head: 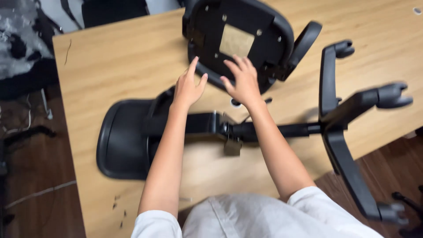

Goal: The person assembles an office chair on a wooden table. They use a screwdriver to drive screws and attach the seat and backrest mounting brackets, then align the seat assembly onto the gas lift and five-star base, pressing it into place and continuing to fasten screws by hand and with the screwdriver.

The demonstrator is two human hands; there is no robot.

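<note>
We look down at a wooden tabletop [114, 57] where an office chair lies in pieces. Both of our hands are spread open and hold nothing. Our left hand [187, 88] hovers just short of the near rim of the chair seat [238, 42]. Our right hand [241, 81] reaches over that same rim and seems to touch it, fingers fanned apart.

The seat lies upside down at the far side of the tabletop, black, with a tan plate at its middle and one armrest [304, 44] sticking out to the right. We judge it stiff, fairly heavy and bulky, best taken by its rim with both hands, or by the armrest.

Nearer us lies the black backrest [119, 141], joined to a mechanism bracket [207, 123] and a column [282, 131]. This runs right to the star base with casters [348, 114], which overhangs the tabletop edge. This long assembly lies under our forearms, between us and the seat. A few small dark specks, perhaps screws [118, 207], lie near the front left edge.
</note>
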